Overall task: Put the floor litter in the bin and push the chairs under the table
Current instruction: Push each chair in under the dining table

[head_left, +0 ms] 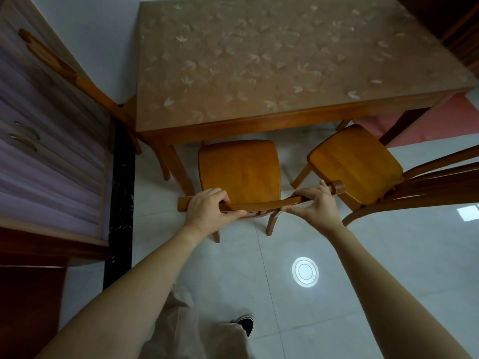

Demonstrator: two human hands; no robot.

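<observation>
Left hand (207, 208) clamped on the rail (259, 205) of the chair (239, 172), fingers curled over the top, thumb tucked below. Right hand (315, 206) closed on the same rail nearer its other end, fingers over, thumb stretched along the underside. Chair on the near side of the table (259, 60), seat front just short of the table edge, not yet under. Seemingly set for the push, with the second chair to follow.

Risks, judged from this pose:

Could jam the chair's front left leg against the table leg (176, 167) at the near left corner of the table, through a push slanted that way, with only a small gap between seat and leg. Could clip the second chair (355, 161), skewed at the near side of the table further right, its seat corner just beside the rail's right end and the right hand; knuckles likely to take the knock. Could tip the chair forward by pushing high on the rail against feet sticking on the glossy floor (285, 307). Could trap fingers between rail and table edge on a hard shove right in; relative heights hard to tell from above. Could also bump the third chair (85, 84), at the left end of the table, through a wide swing.

No litter and no bin in view anywhere round the table, so cannot judge that half of the task
</observation>
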